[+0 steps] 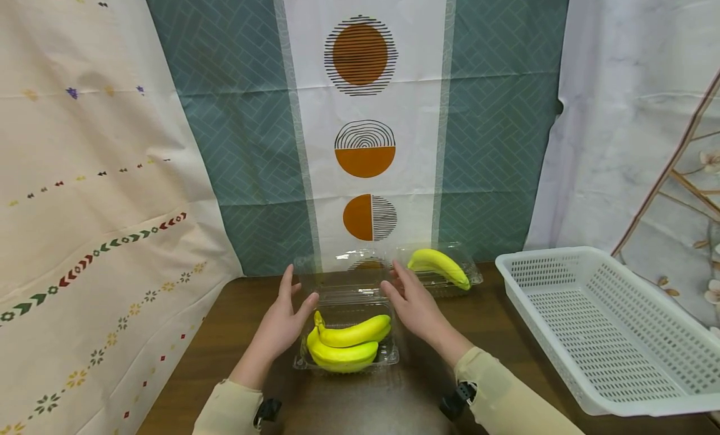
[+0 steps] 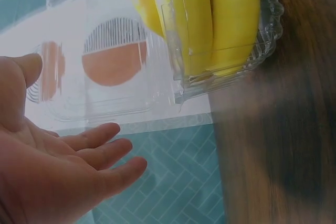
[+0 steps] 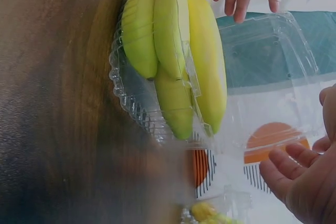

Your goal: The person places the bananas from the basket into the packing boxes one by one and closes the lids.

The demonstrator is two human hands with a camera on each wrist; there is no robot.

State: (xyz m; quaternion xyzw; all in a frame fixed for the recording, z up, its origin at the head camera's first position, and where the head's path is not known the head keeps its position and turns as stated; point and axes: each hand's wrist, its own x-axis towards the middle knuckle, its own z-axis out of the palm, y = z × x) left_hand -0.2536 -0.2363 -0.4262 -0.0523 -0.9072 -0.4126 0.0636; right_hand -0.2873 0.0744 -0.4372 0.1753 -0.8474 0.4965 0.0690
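A clear plastic clamshell box (image 1: 394, 359) lies on the table with its lid (image 1: 337, 275) raised at the back. Several yellow bananas (image 1: 344, 357) fill its base, some greenish in the right wrist view. My left hand (image 1: 283, 322) is at the box's left side, fingers spread and thumb toward the lid. On the other side my right hand (image 1: 416, 307) reaches beside the lid, its fingers extended and loosely bent. Both palms face inward, and neither hand holds anything. In the left wrist view, a gap shows between the left hand (image 2: 68, 166) and the bananas (image 2: 194, 24).
Behind my right hand a second clear box (image 1: 475, 275) stands with a banana (image 1: 440, 266) on top. A white perforated plastic basket (image 1: 562, 354) sits at the table's right. Patterned cloth (image 1: 500, 141) hangs along the table's back edge, with more cloth at both sides.
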